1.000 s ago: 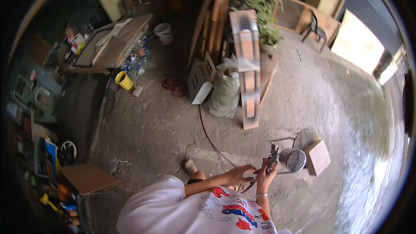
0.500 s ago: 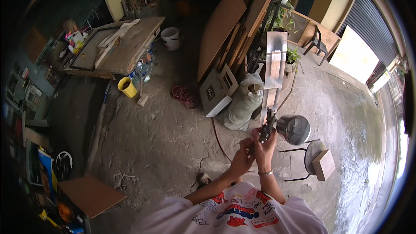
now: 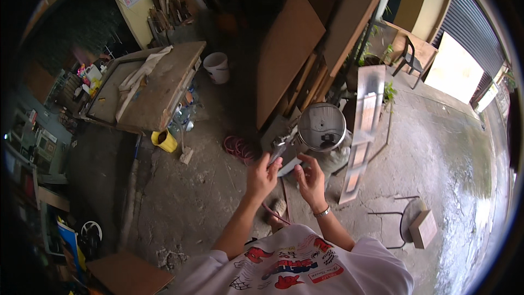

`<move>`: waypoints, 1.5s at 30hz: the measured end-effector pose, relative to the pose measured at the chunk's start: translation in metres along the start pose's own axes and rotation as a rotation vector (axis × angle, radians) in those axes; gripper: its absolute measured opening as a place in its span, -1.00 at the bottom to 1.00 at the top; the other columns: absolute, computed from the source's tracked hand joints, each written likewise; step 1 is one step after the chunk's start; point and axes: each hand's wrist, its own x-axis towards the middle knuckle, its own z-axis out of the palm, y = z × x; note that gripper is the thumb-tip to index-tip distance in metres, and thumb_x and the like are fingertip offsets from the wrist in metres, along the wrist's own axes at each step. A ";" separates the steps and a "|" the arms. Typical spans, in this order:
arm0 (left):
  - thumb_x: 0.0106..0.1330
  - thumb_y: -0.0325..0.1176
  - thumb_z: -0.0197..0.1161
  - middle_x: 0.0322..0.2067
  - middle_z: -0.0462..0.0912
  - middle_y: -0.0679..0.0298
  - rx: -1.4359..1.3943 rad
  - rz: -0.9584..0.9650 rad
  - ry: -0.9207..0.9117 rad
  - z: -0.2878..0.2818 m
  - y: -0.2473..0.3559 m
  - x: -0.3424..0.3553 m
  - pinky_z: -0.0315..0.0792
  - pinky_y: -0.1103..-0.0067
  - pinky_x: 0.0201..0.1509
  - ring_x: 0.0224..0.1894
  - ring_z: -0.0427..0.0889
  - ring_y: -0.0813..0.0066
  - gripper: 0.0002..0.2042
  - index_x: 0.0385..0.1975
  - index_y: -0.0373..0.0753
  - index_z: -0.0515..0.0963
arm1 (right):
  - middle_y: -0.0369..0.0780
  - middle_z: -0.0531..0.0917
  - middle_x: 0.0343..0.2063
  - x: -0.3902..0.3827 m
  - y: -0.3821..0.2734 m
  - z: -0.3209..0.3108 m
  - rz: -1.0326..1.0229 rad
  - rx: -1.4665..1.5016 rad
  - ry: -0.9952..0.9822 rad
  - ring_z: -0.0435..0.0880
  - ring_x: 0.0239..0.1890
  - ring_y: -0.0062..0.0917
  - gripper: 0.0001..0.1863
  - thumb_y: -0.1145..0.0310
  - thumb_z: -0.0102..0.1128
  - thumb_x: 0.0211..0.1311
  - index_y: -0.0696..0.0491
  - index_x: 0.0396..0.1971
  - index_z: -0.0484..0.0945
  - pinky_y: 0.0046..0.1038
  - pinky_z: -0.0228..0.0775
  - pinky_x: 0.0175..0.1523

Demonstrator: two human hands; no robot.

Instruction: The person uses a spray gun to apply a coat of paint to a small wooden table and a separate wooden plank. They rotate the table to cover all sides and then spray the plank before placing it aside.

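Note:
My left hand point(image 3: 261, 179) is closed around the handle of a metal spray gun point(image 3: 279, 145). A round, shiny metal cup point(image 3: 322, 127) is joined to the gun and sits on its right side, higher than my hands. My right hand point(image 3: 311, 182) is just below the cup, thumb and fingers apart, with nothing visible in it; a metal-banded watch or bracelet is on that wrist. To the right of the cup, a long narrow panel point(image 3: 362, 136) with pale and reddish-brown sections leans at a slant.
Brown boards point(image 3: 289, 49) lean upright ahead. A worktable point(image 3: 158, 84) stands at left, near a white bucket point(image 3: 217, 68) and a yellow container point(image 3: 164, 141). Coiled red hose point(image 3: 238, 147) lies on the concrete floor. A stool point(image 3: 410, 221) with a box point(image 3: 423, 229) is at right.
The spray gun and its cup have swung left and up, away from the panel. My right hand has come off the gun, and my hands have separated. The view has shifted too.

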 end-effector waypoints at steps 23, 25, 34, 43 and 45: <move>0.51 -0.13 0.18 -0.47 0.75 0.20 -0.142 0.513 0.024 0.032 -0.017 0.614 0.47 0.47 -0.37 -0.43 0.74 0.33 -0.69 -0.28 -0.30 0.57 | -0.05 0.71 -0.07 0.466 -0.045 -0.042 -0.282 -0.520 0.543 0.75 -0.08 -0.32 -0.58 0.24 0.27 0.40 0.18 0.12 0.50 -0.39 0.61 -0.11; 0.51 -0.12 0.18 -0.47 0.74 0.19 -0.198 0.562 0.013 0.049 -0.008 0.656 0.48 0.43 -0.35 -0.43 0.73 0.22 -0.70 -0.27 -0.28 0.58 | 0.00 0.67 0.03 0.519 -0.053 -0.045 -0.281 -0.547 0.601 0.72 0.04 -0.25 -0.47 0.16 0.27 0.39 0.19 0.19 0.45 -0.34 0.60 0.00; 0.49 -0.09 0.17 -0.46 0.76 0.29 -0.236 0.559 -0.108 0.120 -0.004 0.761 0.52 0.34 -0.26 -0.36 0.75 0.22 -0.72 -0.20 -0.20 0.60 | 0.11 0.52 0.24 0.633 -0.044 -0.030 -0.083 -0.381 0.567 0.50 0.32 -0.11 -0.23 -0.07 0.28 0.34 0.24 0.30 0.36 -0.20 0.39 0.31; 0.48 -0.11 0.17 -0.42 0.77 0.22 -0.391 0.563 -0.172 0.190 -0.006 0.784 0.53 0.26 -0.20 -0.29 0.75 0.08 -0.73 -0.22 -0.21 0.59 | 0.03 0.59 0.19 0.672 -0.017 -0.052 -0.091 -0.560 1.059 0.59 0.23 -0.16 -0.28 0.00 0.26 0.37 0.23 0.30 0.37 -0.22 0.38 0.29; 0.48 -0.12 0.17 -0.41 0.77 0.20 -0.353 0.556 -0.163 0.189 -0.023 0.794 0.53 0.24 -0.19 -0.27 0.74 0.05 -0.73 -0.22 -0.21 0.60 | 0.01 0.57 0.21 0.671 -0.045 -0.026 -0.035 -0.424 0.793 0.57 0.24 -0.17 -0.28 0.03 0.26 0.37 0.21 0.33 0.32 -0.22 0.37 0.30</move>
